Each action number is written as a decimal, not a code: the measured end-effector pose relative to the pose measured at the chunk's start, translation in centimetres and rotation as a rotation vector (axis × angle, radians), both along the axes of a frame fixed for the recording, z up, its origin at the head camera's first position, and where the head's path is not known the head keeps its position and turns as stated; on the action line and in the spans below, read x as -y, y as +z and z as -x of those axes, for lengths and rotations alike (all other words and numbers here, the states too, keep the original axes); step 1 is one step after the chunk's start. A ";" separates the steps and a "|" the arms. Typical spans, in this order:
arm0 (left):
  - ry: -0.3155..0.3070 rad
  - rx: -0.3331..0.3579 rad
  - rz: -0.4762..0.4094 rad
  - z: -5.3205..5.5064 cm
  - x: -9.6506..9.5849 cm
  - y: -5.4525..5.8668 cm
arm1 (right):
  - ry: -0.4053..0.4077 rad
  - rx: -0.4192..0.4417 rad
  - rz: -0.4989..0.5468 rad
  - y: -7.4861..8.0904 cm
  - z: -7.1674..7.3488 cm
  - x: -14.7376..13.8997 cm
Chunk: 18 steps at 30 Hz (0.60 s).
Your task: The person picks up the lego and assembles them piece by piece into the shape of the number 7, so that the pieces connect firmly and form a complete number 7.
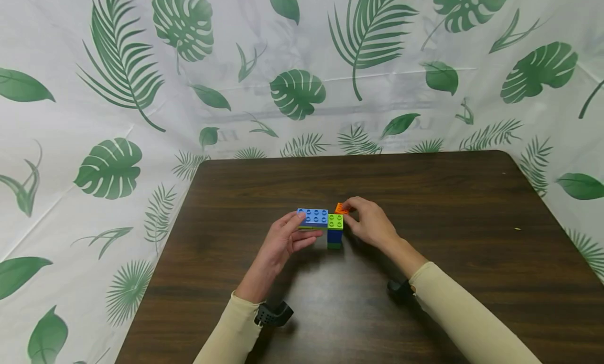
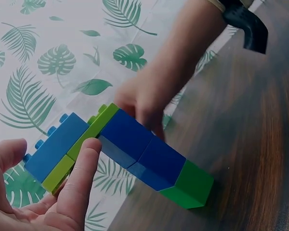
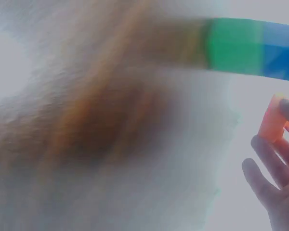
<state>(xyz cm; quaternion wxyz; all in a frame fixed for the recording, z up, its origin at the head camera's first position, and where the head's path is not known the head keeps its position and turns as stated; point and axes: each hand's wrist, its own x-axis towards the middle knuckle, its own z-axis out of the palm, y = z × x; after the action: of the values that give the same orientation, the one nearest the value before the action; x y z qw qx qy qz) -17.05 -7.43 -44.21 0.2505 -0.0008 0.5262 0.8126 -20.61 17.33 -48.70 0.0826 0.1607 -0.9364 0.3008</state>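
Observation:
My left hand [image 1: 283, 241] pinches one end of a joined toy brick structure, thumb at the light blue brick [image 1: 312, 216] and fingers below. Lime bricks [image 2: 94, 130] lie under that light blue brick and extend past it. From their far end a column of dark blue bricks [image 2: 154, 154] runs down to a green brick [image 2: 188, 186] at its foot, over the tabletop. Just behind the lime end, my right hand [image 1: 375, 225] pinches a small orange brick [image 1: 340, 209] between thumb and fingers. The right wrist view shows this orange brick [image 3: 270, 120] apart from the column.
A dark wood-grain table [image 1: 472, 222] lies under both hands. Behind it and at its sides hangs a white sheet [image 1: 245, 23] with green leaf prints. A small yellowish speck [image 1: 517, 228] lies on the table at right.

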 end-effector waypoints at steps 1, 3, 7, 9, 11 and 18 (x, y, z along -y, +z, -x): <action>0.000 0.002 0.002 0.0 0.0 0.0 | 0.007 -0.017 0.033 0.5 -0.2 0.1; -0.004 0.004 0.004 -0.1 0.0 -0.1 | 0.024 -0.051 0.104 1.6 -0.6 0.2; -0.004 0.004 0.004 -0.1 0.0 -0.2 | 0.061 -0.107 0.229 3.5 -1.3 0.3; -0.001 0.002 0.004 -0.1 0.0 -0.2 | 0.082 -0.120 0.259 4.3 -1.7 0.4; 0.003 0.001 0.005 -0.1 0.1 -0.2 | 0.098 -0.124 0.257 4.9 -2.1 0.4; 0.008 -0.004 0.006 -0.1 0.1 -0.1 | 0.229 -0.140 0.189 6.3 -3.6 1.0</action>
<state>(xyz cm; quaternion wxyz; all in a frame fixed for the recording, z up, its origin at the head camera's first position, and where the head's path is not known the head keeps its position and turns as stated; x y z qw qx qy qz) -16.98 -7.51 -44.30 0.2462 -0.0018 0.5292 0.8120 -16.97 16.35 -42.44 0.1275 0.2786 -0.8713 0.3833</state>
